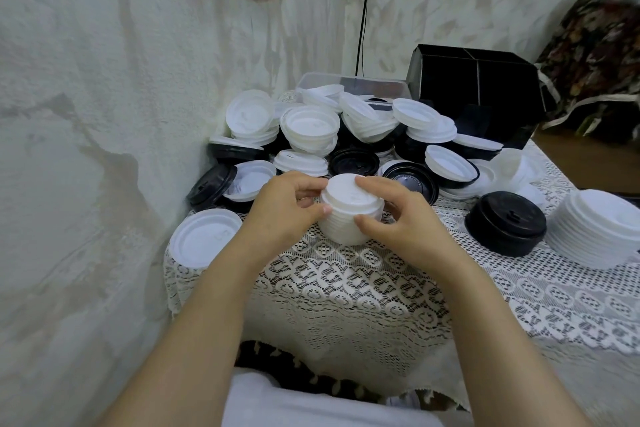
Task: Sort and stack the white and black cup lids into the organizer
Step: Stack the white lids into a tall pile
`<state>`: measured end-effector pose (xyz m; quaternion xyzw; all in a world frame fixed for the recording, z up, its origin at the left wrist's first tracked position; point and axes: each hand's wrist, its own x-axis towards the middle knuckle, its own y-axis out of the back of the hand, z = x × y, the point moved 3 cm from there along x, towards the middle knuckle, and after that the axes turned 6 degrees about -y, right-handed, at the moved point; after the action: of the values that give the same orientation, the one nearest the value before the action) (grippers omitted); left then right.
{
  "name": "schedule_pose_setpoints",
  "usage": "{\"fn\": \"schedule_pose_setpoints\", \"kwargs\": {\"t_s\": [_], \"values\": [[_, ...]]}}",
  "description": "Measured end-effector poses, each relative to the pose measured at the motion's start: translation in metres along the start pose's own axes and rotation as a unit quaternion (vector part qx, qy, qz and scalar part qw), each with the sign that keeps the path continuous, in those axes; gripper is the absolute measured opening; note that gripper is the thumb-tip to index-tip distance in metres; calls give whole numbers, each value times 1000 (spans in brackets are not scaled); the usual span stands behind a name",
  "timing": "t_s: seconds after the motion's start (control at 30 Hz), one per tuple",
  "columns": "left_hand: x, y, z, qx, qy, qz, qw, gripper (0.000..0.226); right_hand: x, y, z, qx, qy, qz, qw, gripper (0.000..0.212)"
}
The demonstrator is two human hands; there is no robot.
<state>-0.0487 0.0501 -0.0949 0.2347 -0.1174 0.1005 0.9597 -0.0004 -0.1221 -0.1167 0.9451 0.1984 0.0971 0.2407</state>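
Note:
A small stack of white lids (346, 215) stands on the lace cloth in front of me. My left hand (284, 211) grips its left side, thumb on the rim. My right hand (391, 215) grips its right side, fingers curled over the top lid. Behind lies a mixed heap of white and black lids (346, 135). A black stack of lids (505, 222) and a taller white stack (595, 232) stand at the right. The black organizer (478, 83) sits at the back right.
A single white lid (204, 236) lies at the table's left corner by the wall. A clear plastic tub (349, 83) sits behind the heap. The lace-covered table (346, 288) ends near my lap. A patterned cushion (595, 66) is far right.

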Motion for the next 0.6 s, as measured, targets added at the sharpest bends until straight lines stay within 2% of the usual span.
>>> {"fn": "schedule_pose_setpoints", "kwargs": {"t_s": [0.1,0.2,0.27,0.33,0.4,0.47,0.6], "values": [[-3,1,4,92,-21,-6,996,38,-1,-2,1,19,4,6,1000,54],[-9,13,12,248,-43,-8,968,38,-2,-2,1,28,5,10,1000,53],[-14,28,16,347,-14,-11,938,34,-3,-3,1,36,2,8,999,52],[-20,44,13,417,56,-34,907,39,-4,-3,1,41,-3,7,999,52],[-27,54,7,443,122,-76,885,50,-4,-4,1,39,-4,10,999,52],[-31,57,0,429,166,-113,881,52,-5,-4,1,39,-4,12,999,52],[-30,61,-9,402,154,-117,895,38,-5,-4,1,44,-8,10,999,52]]}}
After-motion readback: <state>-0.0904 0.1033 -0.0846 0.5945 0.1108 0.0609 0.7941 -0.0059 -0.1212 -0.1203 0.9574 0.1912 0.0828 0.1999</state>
